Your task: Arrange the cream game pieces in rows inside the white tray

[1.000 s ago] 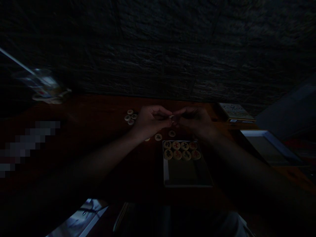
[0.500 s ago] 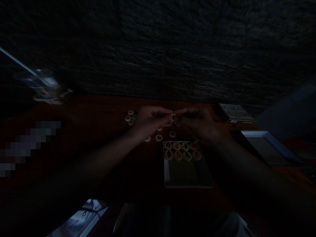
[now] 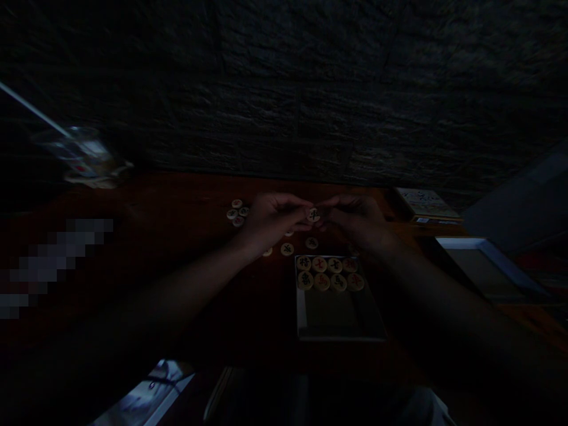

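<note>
Between my two hands, above the table, is a round Chinese chess piece [image 3: 313,215] with a dark character facing me. My left hand [image 3: 276,218] pinches it from the left, and my right hand [image 3: 354,219] grips it from the right. Just below, a shallow white-edged box [image 3: 300,310] holds two rows of chess pieces [image 3: 321,281] with red and black characters at its far end; its near part shows a bare bottom. Loose pieces [image 3: 287,249] lie between my left hand and the box. A small cluster of pieces [image 3: 238,212] sits left of my left hand, partly hidden.
A clear cup [image 3: 91,154] with a straw stands at the far left. At the right lie a small printed box [image 3: 426,204] and an open box lid [image 3: 481,266]. A dark stone wall [image 3: 288,106] rises behind the wooden table [image 3: 177,195].
The held piece's character now faces me more fully and shows more clearly. Both hands keep their grip, and the whole view has shifted slightly.
</note>
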{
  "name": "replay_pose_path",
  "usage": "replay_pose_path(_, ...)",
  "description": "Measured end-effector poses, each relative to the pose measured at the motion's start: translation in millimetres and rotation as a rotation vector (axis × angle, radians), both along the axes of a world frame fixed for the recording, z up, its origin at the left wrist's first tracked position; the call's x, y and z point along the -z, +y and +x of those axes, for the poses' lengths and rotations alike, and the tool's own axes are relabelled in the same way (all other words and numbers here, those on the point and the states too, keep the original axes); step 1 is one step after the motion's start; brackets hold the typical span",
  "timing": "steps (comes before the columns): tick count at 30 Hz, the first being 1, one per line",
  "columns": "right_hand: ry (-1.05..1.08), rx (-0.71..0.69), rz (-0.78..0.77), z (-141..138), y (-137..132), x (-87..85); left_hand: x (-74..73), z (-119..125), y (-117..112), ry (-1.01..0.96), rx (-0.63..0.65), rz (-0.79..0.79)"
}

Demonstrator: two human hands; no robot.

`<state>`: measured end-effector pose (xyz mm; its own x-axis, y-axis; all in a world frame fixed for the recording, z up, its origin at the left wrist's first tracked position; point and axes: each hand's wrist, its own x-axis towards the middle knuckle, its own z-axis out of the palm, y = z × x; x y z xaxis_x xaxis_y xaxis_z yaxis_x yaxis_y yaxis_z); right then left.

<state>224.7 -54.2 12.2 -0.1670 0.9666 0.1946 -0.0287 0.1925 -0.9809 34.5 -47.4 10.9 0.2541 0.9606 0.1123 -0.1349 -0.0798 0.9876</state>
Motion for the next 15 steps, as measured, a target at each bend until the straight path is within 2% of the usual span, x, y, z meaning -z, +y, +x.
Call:
replay_pose_path(9, -0.067, 0.005, 0.043, 0.6, 0.7, -2.6, 3.7, -1.4, 2.2, -0.051, 0.040, 0.022)
replay_pose_path(15, -0.067, 0.002, 0.027, 0.8, 1.3, -1.9, 0.6, -1.1, 0.0, -0.055, 0.066, 0.018)
